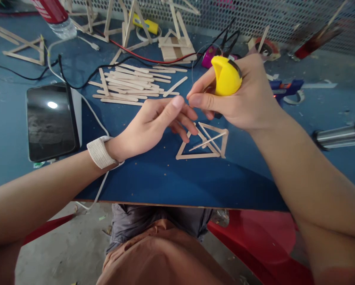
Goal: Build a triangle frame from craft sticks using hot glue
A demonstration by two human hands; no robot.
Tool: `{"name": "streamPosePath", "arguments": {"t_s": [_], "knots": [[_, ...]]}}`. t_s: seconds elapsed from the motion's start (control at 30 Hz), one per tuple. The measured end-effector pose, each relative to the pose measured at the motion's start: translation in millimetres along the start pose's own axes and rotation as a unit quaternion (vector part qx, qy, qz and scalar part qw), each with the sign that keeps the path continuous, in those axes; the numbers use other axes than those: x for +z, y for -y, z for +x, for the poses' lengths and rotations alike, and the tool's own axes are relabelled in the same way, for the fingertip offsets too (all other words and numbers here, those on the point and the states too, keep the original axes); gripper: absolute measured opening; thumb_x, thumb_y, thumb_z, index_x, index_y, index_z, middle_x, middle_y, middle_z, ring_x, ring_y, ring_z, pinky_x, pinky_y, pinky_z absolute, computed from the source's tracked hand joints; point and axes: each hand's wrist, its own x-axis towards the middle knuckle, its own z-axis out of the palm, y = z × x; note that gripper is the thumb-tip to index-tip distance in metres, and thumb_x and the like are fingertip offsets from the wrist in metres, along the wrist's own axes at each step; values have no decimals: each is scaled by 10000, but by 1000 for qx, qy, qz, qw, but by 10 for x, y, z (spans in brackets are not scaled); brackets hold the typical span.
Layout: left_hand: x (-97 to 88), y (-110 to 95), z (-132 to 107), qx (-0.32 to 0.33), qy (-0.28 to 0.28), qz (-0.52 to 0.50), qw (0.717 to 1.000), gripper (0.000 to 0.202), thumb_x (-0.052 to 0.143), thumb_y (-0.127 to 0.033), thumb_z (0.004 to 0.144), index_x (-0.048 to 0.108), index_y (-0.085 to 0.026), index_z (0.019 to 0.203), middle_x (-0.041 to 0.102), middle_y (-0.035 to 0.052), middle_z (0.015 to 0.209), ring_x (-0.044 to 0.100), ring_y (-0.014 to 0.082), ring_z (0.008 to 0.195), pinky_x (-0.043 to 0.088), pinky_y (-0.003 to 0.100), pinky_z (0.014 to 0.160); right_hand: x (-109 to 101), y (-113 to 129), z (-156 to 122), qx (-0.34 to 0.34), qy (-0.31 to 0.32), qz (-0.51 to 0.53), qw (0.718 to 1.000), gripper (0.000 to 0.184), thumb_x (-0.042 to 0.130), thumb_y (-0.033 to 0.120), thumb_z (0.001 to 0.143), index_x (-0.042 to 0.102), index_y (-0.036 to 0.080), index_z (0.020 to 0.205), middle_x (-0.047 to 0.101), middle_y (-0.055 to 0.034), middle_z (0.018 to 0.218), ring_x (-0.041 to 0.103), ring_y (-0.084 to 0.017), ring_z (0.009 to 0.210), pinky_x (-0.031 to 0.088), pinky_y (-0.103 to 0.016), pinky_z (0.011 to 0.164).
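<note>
Head view: from my remote seat I see both hands raised and meeting near the middle of the blue counter [165, 186]. Right grip [250, 101] is closed around a rounded yellow plastic object [226, 77]; its thumb and index fingertips come together, but I can't tell if anything thin is pinched there. Left grip [153, 124] is loosely spread, fingers half curled, nothing visible in it, thumb tip just beside the right fingertips. Light woven wristband [102, 152] on the left wrist.

Small frame of pale flat wooden sticks [207, 142] lies on the counter below the hands, on the near-edge side; left fingers overlap one corner in view, contact unclear. Loose pile of pale wooden sticks [133, 85] sits beyond the left hand. Black-screened device [51, 122] lies left of it, white cable [96, 113] alongside. Blue glue gun [284, 89] is beyond the right wrist, partly hidden. Clear bottle with a red label [51, 12] stands far left, cut off by the border.
</note>
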Motion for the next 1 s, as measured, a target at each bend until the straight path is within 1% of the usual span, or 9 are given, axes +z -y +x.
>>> {"name": "streamPosePath", "arguments": {"t_s": [0.1,0.2,0.3,0.4,0.47,0.63,0.7,0.9,1.0], "knots": [[6,15,5,-14,0,-35,999,727,627,-890,1184,896,-232,1031,934,44,942,929,214,802,800,330,802,-16,-5,5,4,3,-13,1000,530,1091,748,884,885,263,825,655,4,636,564,-151,541,537,-387,558],[6,2,1,-26,-5,-33,999,692,676,-856,1181,899,-217,1040,934,51,937,937,233,843,811,355,835,-23,-3,-1,-3,0,-12,1000,510,1094,734,886,900,267,821,654,6,628,559,-150,547,497,-380,559],[-3,-19,-10,-27,-5,-21,999,631,729,-797,1185,915,-208,1052,941,59,945,934,231,847,800,352,830,-24,0,-10,-5,-6,-23,1000,484,1104,712,884,917,268,844,676,2,644,555,-146,570,470,-367,561],[-11,-22,-21,-23,-2,-23,999,477,788,-655,1201,934,-222,1064,950,46,959,931,221,857,797,345,849,-24,3,-15,5,5,-18,1000,485,1114,706,874,908,267,857,708,-14,680,569,-154,563,513,-383,550],[-11,-18,-26,-23,-4,-27,999,411,806,-596,1202,935,-231,1064,953,38,959,936,229,876,810,364,879,-24,7,-18,12,11,-13,1000,488,1116,706,871,899,269,858,729,-21,707,585,-162,559,548,-394,547],[-5,-29,-33,-29,10,-1,1000,520,837,-695,1159,926,-186,1096,963,111,1032,959,266,962,821,393,936,-23,22,-22,27,20,-16,999,449,1101,675,890,897,276,853,748,-18,727,611,-175,582,598,-397,573],[-7,-39,-34,-28,13,7,999,534,826,-705,1161,929,-185,1105,961,116,1043,962,268,986,819,395,964,-20,29,-18,31,23,-15,999,453,1101,676,886,889,277,851,750,-15,728,615,-177,586,606,-400,578],[-24,-32,-31,-21,18,34,999,481,791,-660,1201,938,-208,1125,970,87,1061,952,259,1042,798,426,1083,-18,48,-2,29,34,5,999,450,1127,649,867,894,268,823,739,-16,700,593,-156,565,581,-381,561],[-31,-3,-31,-25,11,6,1000,418,700,-527,1259,964,-233,1123,974,61,1099,949,255,1017,780,424,1058,-26,43,-6,28,35,6,999,459,1122,657,873,903,255,845,727,-9,707,615,-157,581,598,-379,582]]}}
